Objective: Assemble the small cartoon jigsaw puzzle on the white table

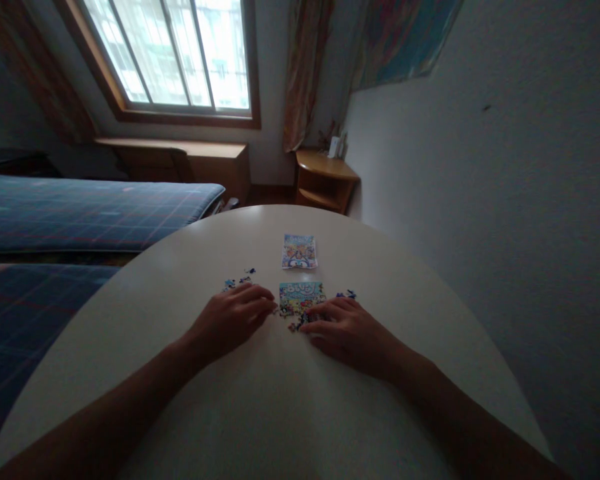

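A partly assembled jigsaw puzzle (300, 295) with a light blue top and colorful figures lies on the white round table (280, 413). My left hand (237, 317) rests at its left edge, fingertips together near a small piece. Over its lower right part lies my right hand (347, 330), fingers somewhat spread and touching the puzzle, hiding some of it. Loose pieces (293, 327) sit at the lower edge. More pieces (230, 284) lie beyond my left hand, and others (350, 294) beyond my right. Behind the puzzle is a colorful picture sheet (299, 252).
A bed with a blue plaid cover (90, 210) stands to the left of the table. Beyond the table are a wooden desk (215, 149) under the window and a wooden corner shelf (325, 165). A wall (455, 167) runs along the right.
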Available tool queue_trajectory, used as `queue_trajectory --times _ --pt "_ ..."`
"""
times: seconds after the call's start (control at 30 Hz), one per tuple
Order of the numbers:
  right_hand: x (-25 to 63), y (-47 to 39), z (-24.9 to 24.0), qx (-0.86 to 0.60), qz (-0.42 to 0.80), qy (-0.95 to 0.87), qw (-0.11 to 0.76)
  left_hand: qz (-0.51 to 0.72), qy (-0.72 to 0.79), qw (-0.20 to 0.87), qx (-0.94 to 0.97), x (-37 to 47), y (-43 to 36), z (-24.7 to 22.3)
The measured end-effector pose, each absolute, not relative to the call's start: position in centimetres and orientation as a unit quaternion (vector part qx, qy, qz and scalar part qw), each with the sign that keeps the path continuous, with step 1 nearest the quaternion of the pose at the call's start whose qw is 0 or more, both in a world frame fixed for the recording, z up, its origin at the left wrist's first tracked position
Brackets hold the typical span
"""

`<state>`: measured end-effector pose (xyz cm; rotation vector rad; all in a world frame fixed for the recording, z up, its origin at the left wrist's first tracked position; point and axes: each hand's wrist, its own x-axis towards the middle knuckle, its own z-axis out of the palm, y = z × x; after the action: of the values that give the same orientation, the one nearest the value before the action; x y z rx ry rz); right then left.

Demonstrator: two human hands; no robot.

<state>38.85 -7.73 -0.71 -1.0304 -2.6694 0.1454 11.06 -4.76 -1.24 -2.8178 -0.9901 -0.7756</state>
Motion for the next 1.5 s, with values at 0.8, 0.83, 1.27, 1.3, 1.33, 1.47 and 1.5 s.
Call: queue_trajectory --times 0.8,0.83,1.27,1.3,1.33,1.47,1.5 --pt "40.0 -6.5 -1.8 -0.363 0.044 -0.911 0.189 -0.217 -0.508 -0.033 -0.833 7.6 -0.8 -3.3" --pt "40.0 -6.4 -1.9 -0.364 0.043 -0.911 0.188 -0.223 -0.505 -0.035 -0.833 7.7 -0.8 -3.2" --pt "40.1 -6.4 -1.7 -0.36 0.053 -0.912 0.188 -0.229 -0.426 -0.078 -0.872 8.0 -2.0 -2.8" --pt "40.1 -6.4 -1.7 -0.361 0.054 -0.912 0.187 -0.229 -0.424 -0.078 -0.873 8.0 -2.0 -2.8" --pt "40.0 -6.4 -1.7 -0.362 0.055 -0.912 0.185 -0.228 -0.423 -0.076 -0.873 8.1 -2.0 -2.7" --pt "40.0 -6.4 -1.6 -0.363 0.058 -0.912 0.183 -0.213 -0.415 -0.061 -0.883 8.4 -2.4 -2.1" --pt "39.9 -6.5 -1.6 -0.363 0.058 -0.912 0.184 -0.206 -0.411 -0.057 -0.886 8.5 -2.5 -2.0"
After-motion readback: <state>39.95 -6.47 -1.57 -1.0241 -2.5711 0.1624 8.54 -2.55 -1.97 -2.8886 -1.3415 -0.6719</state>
